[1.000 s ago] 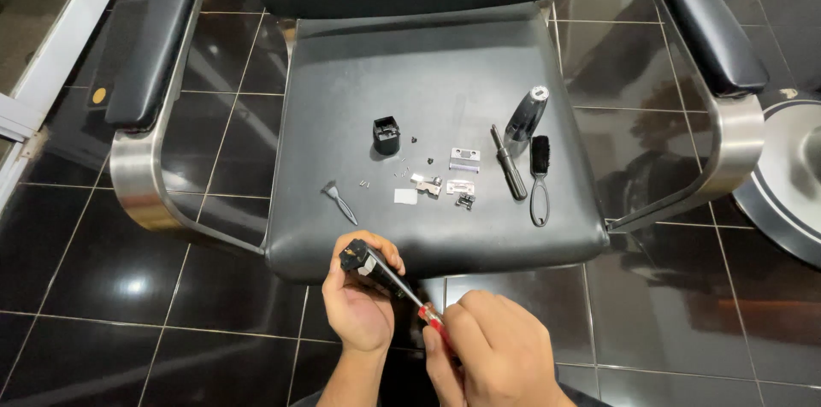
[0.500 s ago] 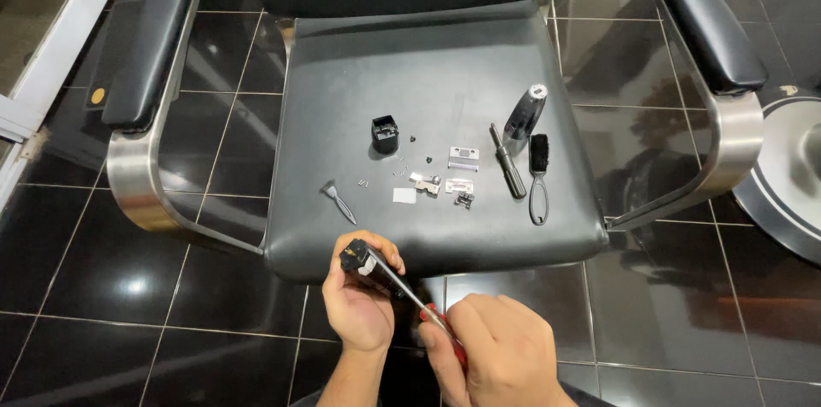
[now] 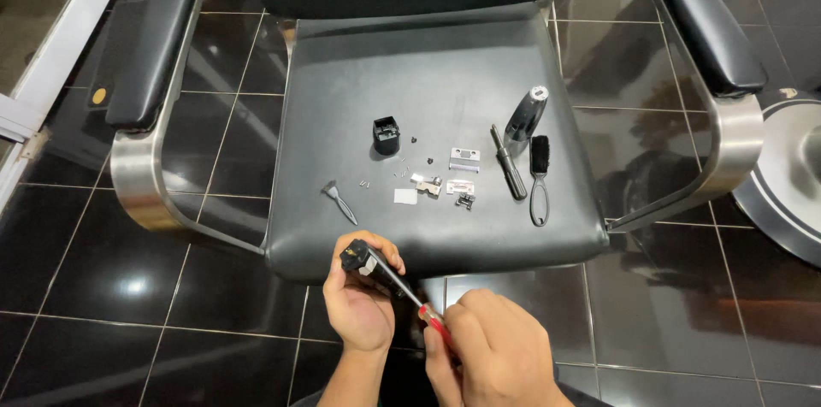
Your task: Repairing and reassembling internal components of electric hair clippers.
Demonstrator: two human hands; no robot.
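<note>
On the black chair seat [image 3: 342,73], going left to right, lie a small brush [image 3: 339,201] at 9 o'clock, a black cap [image 3: 386,135], a scatter of metal blade parts [image 3: 463,159] and tiny screws near the centre, then a silver-tipped housing [image 3: 524,115], a dark rod [image 3: 509,163] and a cleaning brush [image 3: 539,178] at 3 o'clock. Below the seat's front edge, at 6 o'clock, the left hand [image 3: 357,304] wraps closed around a small black clipper body [image 3: 359,259], and the right hand [image 3: 492,351] is clenched on a red-handled screwdriver [image 3: 409,287] whose tip meets that body. Judging by the loose pieces, the clipper is already well stripped, with 1 screw perhaps under the tip, though that spot is too small to confirm. Against the frame 0.5 s back, the hands and the seat's parts sit almost unchanged.
</note>
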